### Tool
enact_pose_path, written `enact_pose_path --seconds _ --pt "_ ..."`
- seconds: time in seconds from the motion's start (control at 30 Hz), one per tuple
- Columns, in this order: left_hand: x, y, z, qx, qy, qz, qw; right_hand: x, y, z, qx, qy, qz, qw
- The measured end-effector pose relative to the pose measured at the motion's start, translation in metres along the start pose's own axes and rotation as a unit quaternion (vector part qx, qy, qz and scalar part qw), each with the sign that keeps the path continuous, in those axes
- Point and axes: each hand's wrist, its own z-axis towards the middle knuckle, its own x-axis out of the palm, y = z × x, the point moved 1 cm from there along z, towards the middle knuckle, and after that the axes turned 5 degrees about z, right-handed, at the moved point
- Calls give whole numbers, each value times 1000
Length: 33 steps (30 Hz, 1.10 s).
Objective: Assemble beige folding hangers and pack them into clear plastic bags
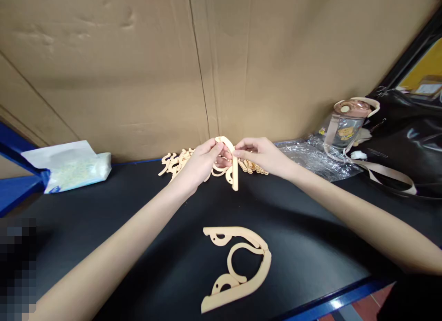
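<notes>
My left hand (204,160) and my right hand (261,156) are both closed on a cream plastic folding hanger (235,173), raised above the far part of the table. The left pinches it near its top end and the right grips the side of its arm. Its lower end points down toward me; my fingers partly hide the rest. Nearer to me lies another folding hanger (265,265), its two arms joined at the right with a curved hook between them. Behind my hands, a pile of cream hanger parts (177,160) is partly covered by them.
A black table (165,265) with a blue edge backs onto a cardboard wall (138,72). On the left lies a white plastic packet (81,171). To the right are clear plastic wrap (307,157), a strapped water bottle (348,125) and a black bag (407,137).
</notes>
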Motion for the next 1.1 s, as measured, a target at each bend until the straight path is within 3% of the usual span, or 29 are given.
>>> enact_pose_path --seconds 0.1,0.2,0.3,0.4,0.47,0.6,0.67,0.77,1.1 --pt "-2 -2 0 30 -17 2 999 1 2 0 8 -2 66 998" --pt "-5 -4 0 47 -35 4 998 -4 6 0 -3 7 61 998" --pt "-10 -5 2 52 -64 -2 997 -17 12 0 -18 -39 8 999" --pt "-14 -3 5 44 -86 -14 995 -29 15 -1 -56 -103 -129 985" --pt "-14 -1 6 29 -78 -23 996 -31 16 -4 -96 -120 -283 947" --pt "-9 0 2 -8 -24 -27 999 -17 18 -10 -111 -64 -559 819" --pt "-5 -2 -2 -27 19 -9 999 -8 18 -12 -78 -27 -599 797" --pt "0 -6 -6 -43 55 35 997 2 14 -11 -32 16 -588 808" --pt "11 -5 12 -46 15 146 988 0 0 -2 21 60 -486 872"
